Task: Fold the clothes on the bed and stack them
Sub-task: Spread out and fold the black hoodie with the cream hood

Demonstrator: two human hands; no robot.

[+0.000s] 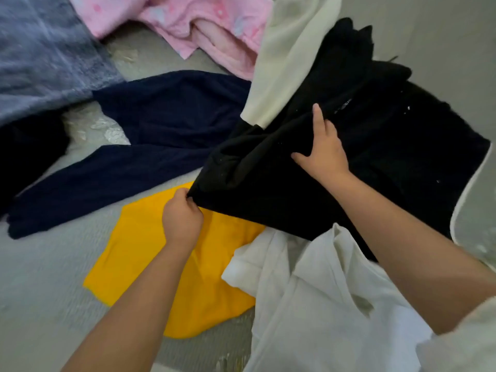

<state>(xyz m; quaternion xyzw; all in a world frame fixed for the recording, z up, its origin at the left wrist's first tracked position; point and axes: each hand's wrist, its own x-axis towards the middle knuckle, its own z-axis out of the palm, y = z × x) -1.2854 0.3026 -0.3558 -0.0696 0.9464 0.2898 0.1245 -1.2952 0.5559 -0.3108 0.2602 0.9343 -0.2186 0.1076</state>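
Far left: grey-blue fuzzy blanket (pixel 45 52) over the upper corner of the bed (pixel 40 277), a dark garment (pixel 29 154) just below its edge. Next, toward the middle: navy sweater (pixel 150 140) spread flat, one sleeve trailing down-left. Above it, at the top edge: pink patterned garment (pixel 204 25), rumpled. Below the navy sweater: yellow cloth (pixel 150 264) lying flat, partly under the left forearm. Left hand (pixel 181 218) over the yellow cloth, fingers curled, pinching the lower-left corner of the black garment (pixel 375 162). Right of centre: black garment bunched and partly folded, overlapping the yellow cloth's upper edge and the navy sweater's right end. Right hand (pixel 326 150) on top of it, fingers round a raised fold, thumb spread to the left. Cream sleeve (pixel 279 63) draped across the black garment's upper left. Lower right: white shirt (pixel 322 299) crumpled beneath the right forearm, touching the black garment and the yellow cloth.
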